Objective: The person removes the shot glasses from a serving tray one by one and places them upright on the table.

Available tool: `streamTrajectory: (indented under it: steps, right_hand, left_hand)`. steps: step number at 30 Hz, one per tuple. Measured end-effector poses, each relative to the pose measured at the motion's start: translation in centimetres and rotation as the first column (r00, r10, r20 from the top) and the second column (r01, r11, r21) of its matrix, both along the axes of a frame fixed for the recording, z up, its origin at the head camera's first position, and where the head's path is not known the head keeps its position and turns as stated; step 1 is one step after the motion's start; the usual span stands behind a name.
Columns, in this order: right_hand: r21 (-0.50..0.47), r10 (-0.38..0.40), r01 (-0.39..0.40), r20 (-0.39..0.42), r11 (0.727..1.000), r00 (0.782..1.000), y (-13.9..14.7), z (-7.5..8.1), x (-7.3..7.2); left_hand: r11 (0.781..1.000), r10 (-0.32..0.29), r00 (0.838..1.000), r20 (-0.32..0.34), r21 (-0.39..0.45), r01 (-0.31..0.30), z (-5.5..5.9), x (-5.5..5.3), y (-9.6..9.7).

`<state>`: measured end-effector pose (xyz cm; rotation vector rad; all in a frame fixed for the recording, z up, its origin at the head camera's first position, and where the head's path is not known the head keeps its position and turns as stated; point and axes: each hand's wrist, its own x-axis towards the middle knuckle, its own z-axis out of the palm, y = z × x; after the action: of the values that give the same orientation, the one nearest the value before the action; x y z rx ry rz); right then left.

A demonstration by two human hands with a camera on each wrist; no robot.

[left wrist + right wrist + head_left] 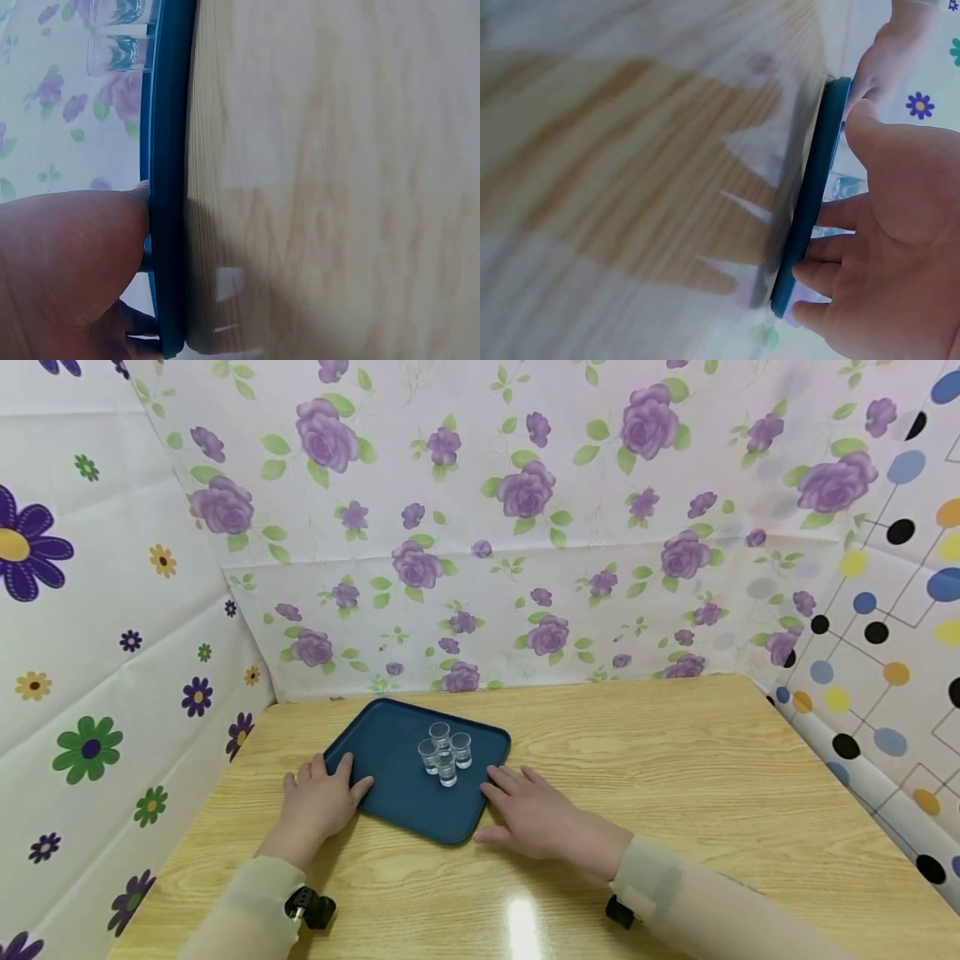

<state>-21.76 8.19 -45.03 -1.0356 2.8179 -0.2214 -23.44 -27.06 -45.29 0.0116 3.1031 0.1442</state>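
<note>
A dark blue tray (397, 806) lies on the wooden table, turned at an angle. Several small clear shot glasses (447, 770) stand upright in a cluster on its right half, with what looks like clear liquid in the bottoms. At the tray's left end my left hand (318, 806) rests with spread fingers, the thumb and index finger reaching over the rim. My right hand (536, 814) is at the right edge, its fingertips at the rim and its thumb near the front corner. In the right wrist view, the fingers are extended beside the tray's edge (814, 187).
The wooden table (675, 760) extends to the right of the tray. A flowered cloth (480, 527) hangs along its back edge, with patterned cloths at both sides. Small black devices (311, 908) are worn at the wrists.
</note>
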Motion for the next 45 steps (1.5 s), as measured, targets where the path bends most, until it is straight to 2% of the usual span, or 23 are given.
streamTrajectory:
  steps: [5, 6, 9, 20, 30, 39, 45]
  right_hand:
    - [-0.005, -0.006, 0.006, -0.003, 1.000, 1.000, 0.9, -0.2, -0.2]
    - [-0.007, -0.009, 0.009, -0.003, 1.000, 1.000, 1.1, -0.2, -0.2]
    - [-0.013, -0.019, 0.020, 0.004, 1.000, 1.000, 1.6, -0.1, -0.3]
    - [-0.017, -0.047, 0.047, 0.002, 0.999, 0.999, 3.5, -0.3, -0.5]
    - [-0.066, -0.082, 0.083, 0.017, 0.994, 0.997, 5.4, -0.4, -1.0]
    - [-0.133, -0.074, 0.078, 0.036, 0.988, 0.997, 6.9, -0.6, -1.2]
    - [-0.116, -0.101, 0.106, 0.051, 0.988, 0.994, 7.3, -0.8, -1.5]
  left_hand:
    - [1.000, 0.004, 1.000, -0.004, 0.005, -0.004, 0.2, 0.5, 1.1]
    - [1.000, 0.012, 1.000, 0.012, 0.009, -0.012, 0.5, 0.6, 1.4]
    - [0.999, 0.012, 1.000, 0.022, 0.029, -0.013, 0.4, 0.8, 1.8]
    - [0.999, -0.034, 0.999, 0.015, 0.030, 0.033, 0.1, 1.5, 3.2]
    - [0.998, -0.058, 0.997, -0.045, 0.003, 0.058, 0.3, 3.0, 5.3]
    - [0.998, -0.059, 0.997, -0.053, -0.034, 0.057, 0.5, 3.6, 6.9]
    - [0.995, -0.072, 0.995, -0.074, -0.075, 0.066, 0.4, 4.1, 7.5]
